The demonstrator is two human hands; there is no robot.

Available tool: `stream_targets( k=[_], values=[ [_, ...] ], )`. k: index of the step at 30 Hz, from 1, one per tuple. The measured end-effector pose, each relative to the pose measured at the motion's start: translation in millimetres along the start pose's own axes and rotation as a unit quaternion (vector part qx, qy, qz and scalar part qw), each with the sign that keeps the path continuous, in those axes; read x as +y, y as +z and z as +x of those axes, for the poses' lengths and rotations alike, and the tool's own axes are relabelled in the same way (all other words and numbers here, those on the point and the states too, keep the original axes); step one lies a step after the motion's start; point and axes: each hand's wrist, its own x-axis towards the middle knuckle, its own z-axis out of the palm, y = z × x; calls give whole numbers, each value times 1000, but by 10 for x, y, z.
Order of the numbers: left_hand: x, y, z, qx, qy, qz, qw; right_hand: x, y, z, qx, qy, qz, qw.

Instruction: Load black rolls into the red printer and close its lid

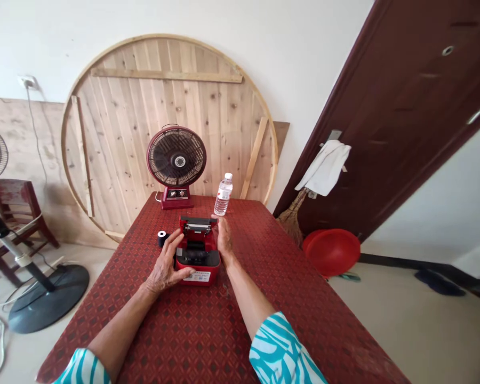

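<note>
A small red-and-black printer (198,274) sits on the table with its lid (199,226) raised, showing a metal bar inside the lid and a dark hollow below. My left hand (168,266) grips the printer's left side, fingers stretched along it and thumb on the white front label. At the right edge of the raised lid, my right hand (224,240) is closed round the side, its fingertips partly hidden. A small black roll (162,240) with a white end stands left of the printer, close behind my left fingers.
On the red patterned table (240,325) stand a red fan (176,160) at the back and a water bottle (223,195) behind my right hand. A round wooden tabletop (208,101) leans on the wall. A floor fan base (50,298) is left; a red basin (334,250) is right.
</note>
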Motion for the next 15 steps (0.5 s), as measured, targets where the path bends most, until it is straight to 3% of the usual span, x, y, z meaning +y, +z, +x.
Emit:
stream_targets(
  k=[4,9,15],
  values=[
    [-17,31,-15,38,-30,29,998,-102,-103,-237,-2,-18,-22,1000],
    [8,3,-21,-2,-52,15,999,-178,-183,-552,-1,-25,-76,997],
    [93,-44,4,-17,-65,29,997,-173,-207,-652,-1,-23,-86,996]
  ],
)
